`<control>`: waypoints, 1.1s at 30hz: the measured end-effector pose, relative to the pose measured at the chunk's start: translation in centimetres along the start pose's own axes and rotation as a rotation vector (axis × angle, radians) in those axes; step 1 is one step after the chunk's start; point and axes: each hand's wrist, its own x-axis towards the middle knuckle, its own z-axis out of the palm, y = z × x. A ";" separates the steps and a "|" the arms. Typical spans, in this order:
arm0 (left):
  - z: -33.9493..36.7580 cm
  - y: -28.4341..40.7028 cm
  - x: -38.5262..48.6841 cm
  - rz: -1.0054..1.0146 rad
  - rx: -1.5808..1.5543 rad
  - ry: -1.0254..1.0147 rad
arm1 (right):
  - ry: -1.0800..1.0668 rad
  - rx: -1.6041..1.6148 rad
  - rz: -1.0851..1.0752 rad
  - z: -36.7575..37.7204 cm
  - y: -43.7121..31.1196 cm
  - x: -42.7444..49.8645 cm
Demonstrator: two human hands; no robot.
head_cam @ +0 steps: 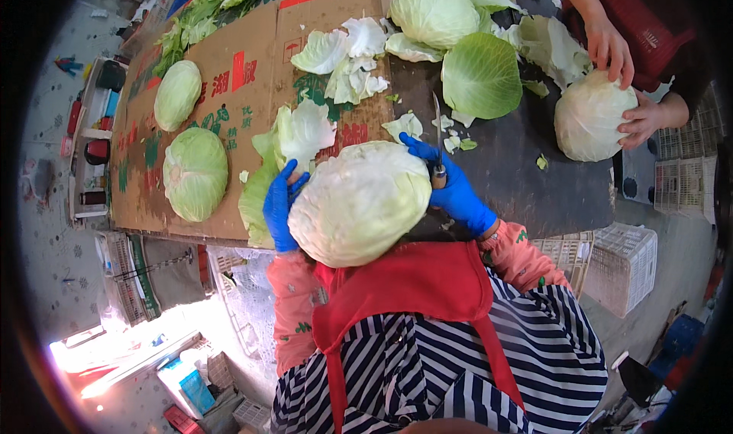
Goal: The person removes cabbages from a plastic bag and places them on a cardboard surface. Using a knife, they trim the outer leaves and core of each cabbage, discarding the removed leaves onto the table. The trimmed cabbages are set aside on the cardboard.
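Observation:
A large pale cabbage head (362,202) is held up at the table's near edge between both my blue-gloved hands. My left hand (282,202) presses its left side; a gap shows between thumb and fingers. My right hand (452,185) supports the right side and also grips a knife by its wooden handle (439,177), the narrow blade (437,122) pointing away from me. Loose cabbage leaves (303,130) lie just beyond my left hand, and a wide green leaf (482,76) lies beyond the knife. Two cabbages, one flattish (195,173) and one smaller (178,95), rest on cardboard at left.
Printed cardboard (240,125) covers the table's left part; its right part is dark (532,188). Another cabbage (433,16) and leaf scraps (343,56) lie at the back. At right, a co-worker's hands (613,50) hold a cabbage (595,116). A plastic crate (621,268) stands below.

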 end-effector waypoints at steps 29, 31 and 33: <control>-3.0 -4.6 -5.5 -0.464 -0.656 -0.353 | 0.044 0.019 0.341 -0.8 -2.8 -7.0; -2.7 -4.4 -5.6 -0.490 -0.708 -0.371 | 0.097 -0.232 0.295 -1.2 -2.9 -7.6; -2.3 -4.1 -5.7 -0.518 -0.705 -0.329 | 0.115 -0.564 0.272 -1.5 -3.3 -8.4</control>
